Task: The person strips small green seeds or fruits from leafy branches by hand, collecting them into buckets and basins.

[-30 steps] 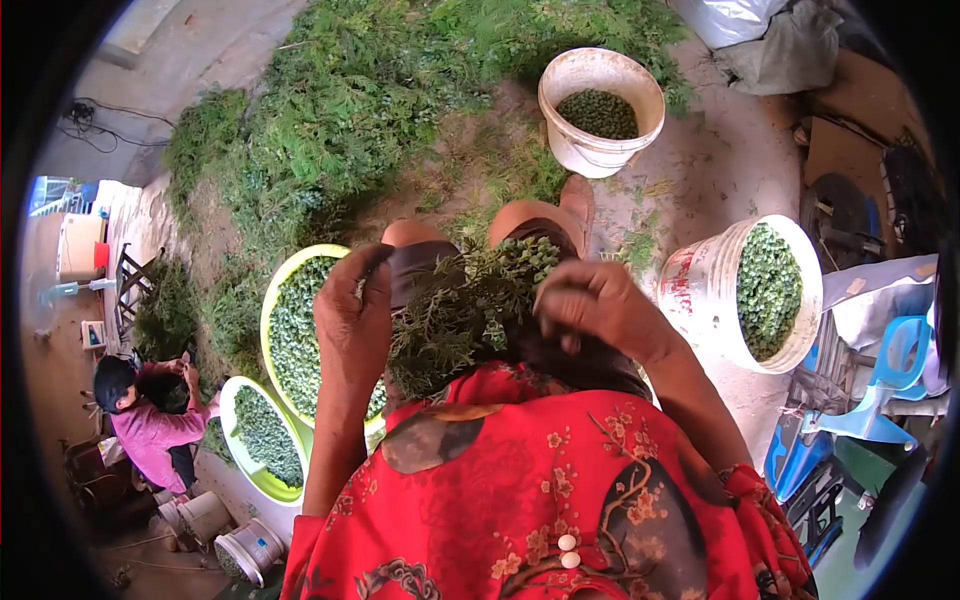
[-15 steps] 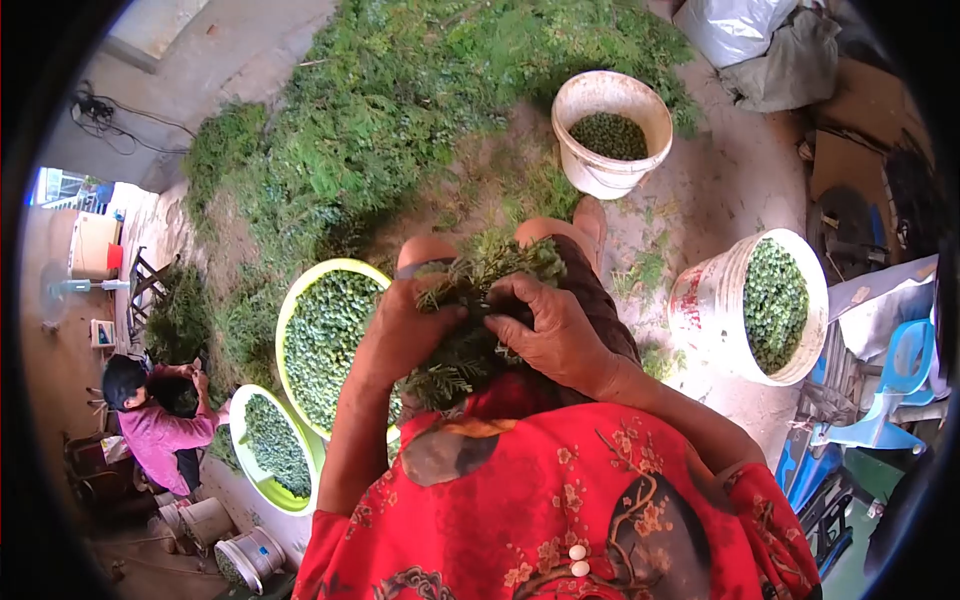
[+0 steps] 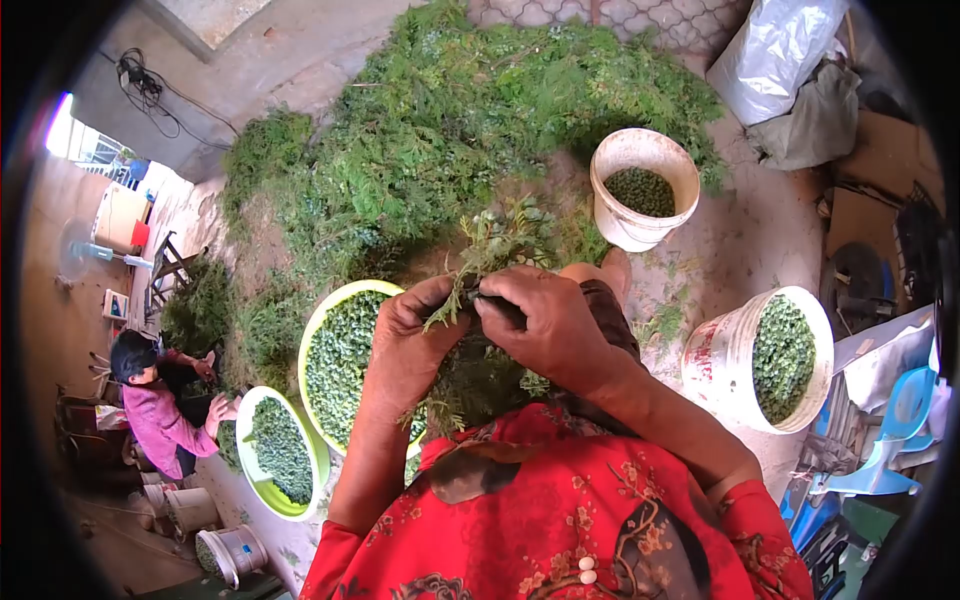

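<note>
My left hand (image 3: pixel 415 325) is closed, fingers pinching an evergreen sprig (image 3: pixel 505 240) with flat, scaly leaves. Close beside it, my right hand (image 3: pixel 545 320) has its thumb and forefinger pressed on the same sprig near the stems; the exact pinch point is hidden. More green foliage (image 3: pixel 480 385) lies on my lap below both hands. To the left of my left hand stands a large yellow-green-rimmed basin (image 3: pixel 305 345) full of small green cones or berries (image 3: pixel 345 350). A second, smaller basin (image 3: pixel 322 470) holds more of them.
A wide heap of cut branches (image 3: pixel 430 140) covers the floor ahead. A white bucket (image 3: pixel 625 230) with green cones stands ahead right; another bucket (image 3: pixel 715 355) leans at right near a blue plastic seat (image 3: pixel 890 430). A co-worker in a pink top (image 3: pixel 160 425) sits at left.
The view has shifted, so the surroundings appear lower and further right. My hands have come closer together, and the sprig now stands up above them. The co-worker's hands have moved apart.
</note>
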A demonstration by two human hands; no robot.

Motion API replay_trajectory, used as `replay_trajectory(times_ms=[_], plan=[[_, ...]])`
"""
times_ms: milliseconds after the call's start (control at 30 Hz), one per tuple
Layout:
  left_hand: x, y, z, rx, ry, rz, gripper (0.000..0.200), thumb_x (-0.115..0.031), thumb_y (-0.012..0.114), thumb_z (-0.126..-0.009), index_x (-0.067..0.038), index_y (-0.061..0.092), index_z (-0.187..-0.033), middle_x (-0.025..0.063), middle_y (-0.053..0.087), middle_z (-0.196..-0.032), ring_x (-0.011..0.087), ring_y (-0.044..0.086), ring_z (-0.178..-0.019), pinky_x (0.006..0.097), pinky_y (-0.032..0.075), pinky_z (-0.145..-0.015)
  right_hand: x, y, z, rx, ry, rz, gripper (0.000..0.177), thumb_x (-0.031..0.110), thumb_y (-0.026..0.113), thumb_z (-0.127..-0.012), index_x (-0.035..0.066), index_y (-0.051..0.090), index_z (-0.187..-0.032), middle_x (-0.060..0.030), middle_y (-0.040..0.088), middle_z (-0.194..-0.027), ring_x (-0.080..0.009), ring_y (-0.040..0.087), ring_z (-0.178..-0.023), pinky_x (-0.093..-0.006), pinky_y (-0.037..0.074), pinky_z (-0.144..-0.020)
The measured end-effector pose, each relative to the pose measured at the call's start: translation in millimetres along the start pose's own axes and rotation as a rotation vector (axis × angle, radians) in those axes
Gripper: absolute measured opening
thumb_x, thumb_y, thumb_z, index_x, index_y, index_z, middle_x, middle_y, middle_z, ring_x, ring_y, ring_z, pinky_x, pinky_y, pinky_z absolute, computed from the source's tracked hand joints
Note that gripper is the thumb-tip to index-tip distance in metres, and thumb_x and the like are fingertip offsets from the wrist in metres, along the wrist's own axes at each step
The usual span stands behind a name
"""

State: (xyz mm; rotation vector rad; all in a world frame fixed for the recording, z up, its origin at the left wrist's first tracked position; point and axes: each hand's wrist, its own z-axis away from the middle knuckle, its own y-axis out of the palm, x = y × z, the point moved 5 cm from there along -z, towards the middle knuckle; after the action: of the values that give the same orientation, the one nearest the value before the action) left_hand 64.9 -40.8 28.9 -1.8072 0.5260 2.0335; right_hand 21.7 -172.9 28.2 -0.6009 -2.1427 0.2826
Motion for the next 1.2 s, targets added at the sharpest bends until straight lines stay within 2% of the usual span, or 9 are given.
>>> replay_trajectory(times_ms=[100,200,367,567,667,800,933,1033,1200], plan=[[5.1,-4.0,-0.1,-0.063,-0.048,0.164,0.024,0.006,0.054,-0.075,0.0,0.062,-0.096,0.0011,0.063,-0.085,0.0084,0.057,-0.077,0.0225,0.047,-0.071,-7.3,-1.1,0.9,-0.033,0.178,-0.382,0.014,0.008,0.059,-0.082,-0.002,0.056,-0.091,-0.0086,0.057,-0.067,-0.0197,0.059,-0.063,-0.033,0.048,-0.056],[8.6,-10.5,3.8,-0.173,-0.131,0.271,0.03,0.009,0.054,-0.07,0.001,0.062,-0.098,0.0069,0.065,-0.086,0.0158,0.063,-0.076,0.0271,0.051,-0.071,-26.1,7.9,19.4,0.053,0.767,-1.038,0.022,0.015,0.063,-0.082,0.0,0.055,-0.096,-0.0027,0.058,-0.072,-0.0134,0.058,-0.069,-0.0282,0.047,-0.063],[3.9,-3.9,8.3,-0.173,0.006,0.036,0.028,0.006,0.053,-0.076,-0.001,0.061,-0.103,0.0008,0.063,-0.085,0.0074,0.056,-0.073,0.0219,0.046,-0.066,-5.1,13.3,6.1,-0.01,0.294,-0.387,0.03,0.017,0.063,-0.079,-0.001,0.053,-0.101,-0.0173,0.06,-0.088,-0.0305,0.06,-0.08,-0.0347,0.046,-0.072],[-3.1,9.1,9.6,-0.142,0.127,-0.199,0.024,0.003,0.056,-0.078,0.0,0.061,-0.101,-0.0015,0.06,-0.084,0.0059,0.054,-0.077,0.0219,0.045,-0.069,-2.1,12.0,0.4,0.008,0.016,0.001,0.018,0.011,0.056,-0.082,-0.002,0.053,-0.094,-0.0139,0.059,-0.081,-0.028,0.059,-0.074,-0.036,0.046,-0.065],[15.2,-7.6,5.2,-0.183,0.037,0.08,0.028,0.008,0.05,-0.075,0.0,0.061,-0.101,0.0013,0.064,-0.089,0.0078,0.057,-0.078,0.0222,0.046,-0.071,-13.7,11.9,10.4,0.062,0.644,-0.986,0.008,0.009,0.047,-0.086,0.003,0.052,-0.088,-0.0061,0.056,-0.069,-0.0137,0.055,-0.053,-0.0275,0.042,-0.041],[13.0,-14.6,5.0,-0.291,-0.093,0.168,0.029,0.007,0.053,-0.072,0.0,0.061,-0.099,0.0052,0.063,-0.085,0.0129,0.059,-0.076,0.0247,0.047,-0.071,-21.9,3.3,18.1,-0.127,0.769,-1.603,0.01,0.012,0.045,-0.088,0.007,0.05,-0.094,-0.0067,0.057,-0.074,-0.0109,0.052,-0.049,-0.022,0.038,-0.034],[20.9,-12.8,1.7,-0.338,-0.169,0.44,0.027,0.006,0.053,-0.074,0.0,0.06,-0.099,0.0045,0.062,-0.081,0.0135,0.059,-0.075,0.0267,0.048,-0.07,-20.8,1.8,31.1,-0.099,0.972,-1.382,0.016,0.022,0.051,-0.09,0.007,0.051,-0.094,-0.0014,0.056,-0.073,-0.0057,0.049,-0.049,-0.0192,0.036,-0.035],[13.5,-8.9,3.1,-0.335,-0.103,0.328,0.023,-0.015,0.065,-0.081,0.0,0.059,-0.097,0.0043,0.061,-0.083,0.0137,0.058,-0.078,0.0291,0.049,-0.07,-6.7,-4.6,26.4,0.041,0.804,-0.981,0.015,0.021,0.055,-0.09,0.006,0.053,-0.092,0.0021,0.052,-0.072,-0.0011,0.044,-0.05,-0.017,0.033,-0.037],[11.7,-4.0,3.8,-0.353,-0.052,0.14,0.021,-0.019,0.065,-0.083,0.0,0.059,-0.092,0.001,0.058,-0.078,0.0088,0.052,-0.072,0.0239,0.043,-0.066,0.7,-0.4,10.4,-0.057,0.515,-0.571,0.022,0.011,0.06,-0.085,-0.001,0.052,-0.103,-0.0072,0.058,-0.086,-0.0137,0.056,-0.078,-0.0276,0.046,-0.073]])
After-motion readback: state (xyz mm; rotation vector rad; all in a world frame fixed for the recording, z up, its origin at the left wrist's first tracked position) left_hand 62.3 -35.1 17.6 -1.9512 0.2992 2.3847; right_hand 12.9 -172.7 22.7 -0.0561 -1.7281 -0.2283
